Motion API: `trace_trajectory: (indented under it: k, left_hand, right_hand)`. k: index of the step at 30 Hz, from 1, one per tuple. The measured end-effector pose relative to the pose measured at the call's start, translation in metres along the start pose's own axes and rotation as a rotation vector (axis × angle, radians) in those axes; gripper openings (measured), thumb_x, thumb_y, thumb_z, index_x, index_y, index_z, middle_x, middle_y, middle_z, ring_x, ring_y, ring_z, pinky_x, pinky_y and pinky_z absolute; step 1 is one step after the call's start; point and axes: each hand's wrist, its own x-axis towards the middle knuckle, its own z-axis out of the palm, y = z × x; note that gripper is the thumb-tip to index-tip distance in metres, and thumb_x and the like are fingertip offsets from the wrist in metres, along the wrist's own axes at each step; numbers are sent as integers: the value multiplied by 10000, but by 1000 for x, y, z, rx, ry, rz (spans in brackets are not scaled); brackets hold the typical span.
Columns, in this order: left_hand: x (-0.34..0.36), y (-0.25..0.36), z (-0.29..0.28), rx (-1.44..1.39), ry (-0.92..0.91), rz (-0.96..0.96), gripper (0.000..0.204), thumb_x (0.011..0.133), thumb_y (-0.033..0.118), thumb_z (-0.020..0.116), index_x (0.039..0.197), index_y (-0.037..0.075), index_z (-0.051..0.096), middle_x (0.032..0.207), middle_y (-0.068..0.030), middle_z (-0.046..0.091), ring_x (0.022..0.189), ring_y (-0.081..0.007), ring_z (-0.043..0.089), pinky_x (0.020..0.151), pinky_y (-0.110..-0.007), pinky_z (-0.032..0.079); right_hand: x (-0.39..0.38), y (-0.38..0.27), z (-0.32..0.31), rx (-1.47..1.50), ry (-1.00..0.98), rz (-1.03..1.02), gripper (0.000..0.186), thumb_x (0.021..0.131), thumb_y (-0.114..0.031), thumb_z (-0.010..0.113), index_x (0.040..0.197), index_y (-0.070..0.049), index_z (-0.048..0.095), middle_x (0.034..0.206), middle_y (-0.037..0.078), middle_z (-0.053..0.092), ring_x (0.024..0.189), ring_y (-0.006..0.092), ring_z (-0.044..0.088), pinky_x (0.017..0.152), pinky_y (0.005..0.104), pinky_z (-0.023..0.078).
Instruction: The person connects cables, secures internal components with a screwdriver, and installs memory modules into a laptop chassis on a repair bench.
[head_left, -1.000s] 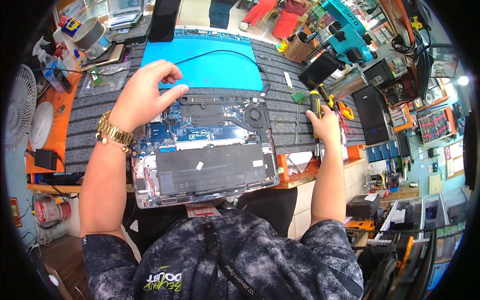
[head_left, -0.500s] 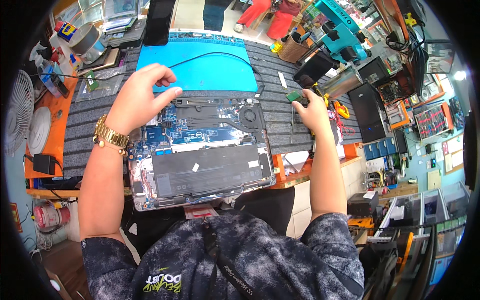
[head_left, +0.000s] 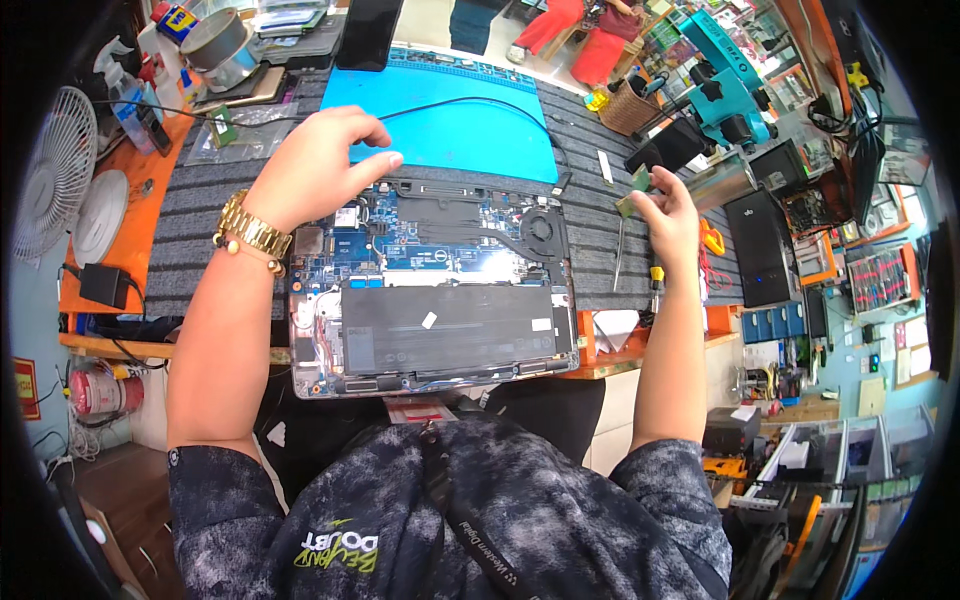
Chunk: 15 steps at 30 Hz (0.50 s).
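Note:
An opened laptop [head_left: 445, 325] lies bottom up, its blue motherboard [head_left: 430, 250], fan [head_left: 540, 233] and large black battery exposed. Over its upper left corner hovers my left hand [head_left: 315, 165], open, fingers loosely curled and thumb apart, holding nothing. My right hand [head_left: 666, 210], right of the laptop, is closed on a small green circuit board [head_left: 632, 203], raised between thumb and fingers. A thin metal tool [head_left: 619, 255] lies between the laptop and that hand. A yellow-black screwdriver [head_left: 656, 285] is partly hidden behind my right forearm.
A blue mat [head_left: 440, 140] with a cable across it lies behind the laptop. A microscope [head_left: 725, 90], basket [head_left: 628, 100] and phone [head_left: 660, 150] are at back right. Left are a fan [head_left: 55, 170], spray bottle [head_left: 130, 100] and bagged board [head_left: 220, 128]. Another person's red-clad legs [head_left: 590, 50] show beyond the bench.
My right hand has left the screwdriver, moved up and forward, and lifted the green board off the grey mat. My left hand stays near the laptop's corner, with little change in shape.

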Motion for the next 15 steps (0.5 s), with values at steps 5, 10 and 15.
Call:
trace_trajectory:
  k: [5,10,15]
  left_hand:
    - [3,7,1,-104,6,-18,283,1036,302,829,1104,27,836,1055,-80,811,938,-202,745,765,-340,580]
    - [2,24,5,-581,-163,-161,286,1084,301,823,1151,24,843,1050,-24,819,957,-78,720,858,-306,606]
    - [-1,37,11,-1056,-249,-153,376,1095,175,807,1415,1,713,1129,-46,812,1052,-91,744,950,-276,595]
  right_hand:
    - [-46,-53,22,638,-194,6,704,964,86,772,1619,81,512,1604,190,551,1052,225,774,850,370,677]
    - [-78,-111,67,364,-459,-366,954,832,120,816,1704,-32,462,1639,149,597,982,136,713,913,317,623]
    - [-84,-156,98,135,-594,-531,1042,809,163,774,1763,-71,425,1637,127,643,911,112,601,932,321,577]
